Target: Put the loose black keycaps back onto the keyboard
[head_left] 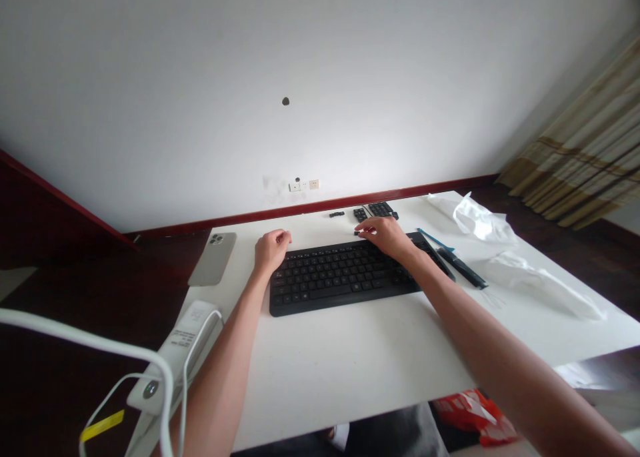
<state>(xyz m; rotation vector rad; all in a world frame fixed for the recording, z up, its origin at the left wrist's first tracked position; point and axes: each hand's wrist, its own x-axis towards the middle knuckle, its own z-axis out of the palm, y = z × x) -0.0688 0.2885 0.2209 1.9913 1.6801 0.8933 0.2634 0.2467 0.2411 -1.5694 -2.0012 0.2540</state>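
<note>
A black keyboard [340,273] lies on the white table, most of its keys in place. My left hand [273,249] rests at its upper left corner, fingers curled closed; anything inside them is hidden. Above the keyboard's upper right part, my right hand [384,235] pinches what looks like a small black keycap [357,233] at its fingertips. Loose black keycaps lie behind the keyboard in groups: a short row [337,214], a small block [360,215] and a larger block [382,209]. My right wrist covers part of the keyboard's right side.
Right of the keyboard lie a black brush-like tool [463,268], a thin blue stick [434,239] and crumpled white plastic [473,218]. A phone [214,259] and a white power strip [173,357] with cables line the left edge. A red bag [475,413] is below the front edge.
</note>
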